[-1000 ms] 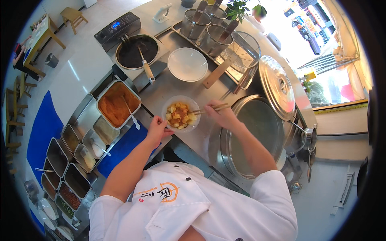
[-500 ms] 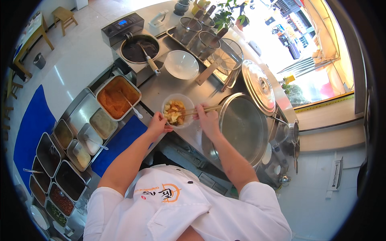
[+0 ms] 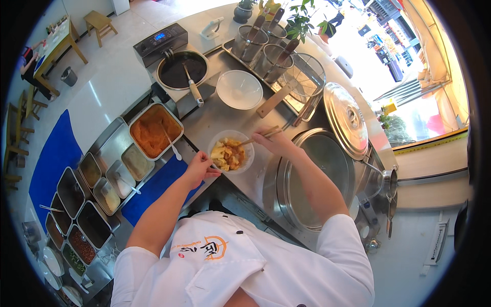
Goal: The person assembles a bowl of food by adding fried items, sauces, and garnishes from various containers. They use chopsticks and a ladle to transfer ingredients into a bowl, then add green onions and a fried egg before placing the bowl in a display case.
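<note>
A clear plastic bowl (image 3: 249, 159) stands on the steel counter in front of me, with yellow and brown food pieces (image 3: 227, 155) inside. My left hand (image 3: 198, 169) grips the bowl's near-left rim between thumb and fingers. From the right, my right hand (image 3: 276, 141) is closed around a pair of chopsticks (image 3: 247, 141). Their tips reach into the food, and their upper ends stick out past my fingers.
A white bowl (image 3: 239, 90) sits beyond. To its left is a pot of dark liquid (image 3: 174, 74) with a ladle. A large round pot (image 3: 327, 179) stands by my right forearm, its lid (image 3: 346, 120) behind. An orange-filled pan (image 3: 152, 134) and several ingredient tubs lie left.
The chopsticks have shifted in the food, and the pieces lie differently. My right hand has turned and moved slightly away from the bowl. The left hand keeps hold of the rim. The whole view has shifted.
</note>
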The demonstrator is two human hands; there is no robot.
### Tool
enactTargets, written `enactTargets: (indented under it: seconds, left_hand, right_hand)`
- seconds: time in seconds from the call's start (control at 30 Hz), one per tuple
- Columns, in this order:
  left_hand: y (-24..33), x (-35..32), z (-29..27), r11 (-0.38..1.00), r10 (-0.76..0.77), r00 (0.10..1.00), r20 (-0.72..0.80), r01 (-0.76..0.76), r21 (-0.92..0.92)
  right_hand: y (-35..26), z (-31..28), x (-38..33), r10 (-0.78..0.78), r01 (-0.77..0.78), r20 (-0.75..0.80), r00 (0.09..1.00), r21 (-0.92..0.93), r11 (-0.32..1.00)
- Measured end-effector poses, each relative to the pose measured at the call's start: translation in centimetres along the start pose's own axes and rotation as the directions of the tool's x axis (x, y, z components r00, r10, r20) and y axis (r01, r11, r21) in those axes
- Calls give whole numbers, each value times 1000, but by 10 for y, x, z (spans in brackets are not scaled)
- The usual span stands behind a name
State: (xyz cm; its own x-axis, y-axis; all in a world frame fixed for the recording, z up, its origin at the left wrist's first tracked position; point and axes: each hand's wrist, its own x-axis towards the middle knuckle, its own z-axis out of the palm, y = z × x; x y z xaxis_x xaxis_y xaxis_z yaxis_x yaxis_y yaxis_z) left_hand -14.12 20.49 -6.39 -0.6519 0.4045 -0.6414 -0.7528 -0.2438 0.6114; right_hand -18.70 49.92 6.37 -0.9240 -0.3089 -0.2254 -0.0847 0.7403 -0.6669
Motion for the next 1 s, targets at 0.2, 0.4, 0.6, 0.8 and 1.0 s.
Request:
enactTargets:
  seconds: [0.2,0.4,0.6,0.8,1.0]
  left_hand:
    - [1,-2,26,991,26,997,-79,-36,-126]
    - [-4,0,48,999,44,992,-121,-47,-25]
    - [-7,-2,30,1000,8,997,-82,-6,20]
    - [-7,-1,19,1000,-14,999,-42,14,8]
    - [-10,-1,18,996,-6,998,-60,0,-94]
  right_hand:
    - [36,37,-53,225,-112,-197,954,462,880]
    - [-17,61,-60,332,-127,-243,912,602,789]
    - [-24,11,-12,-4,70,-187,982,348,935]
    - [-15,-10,29,-372,372,57,926,14,928]
    - [24,-12,-1,-39,39,1,999,60,997]
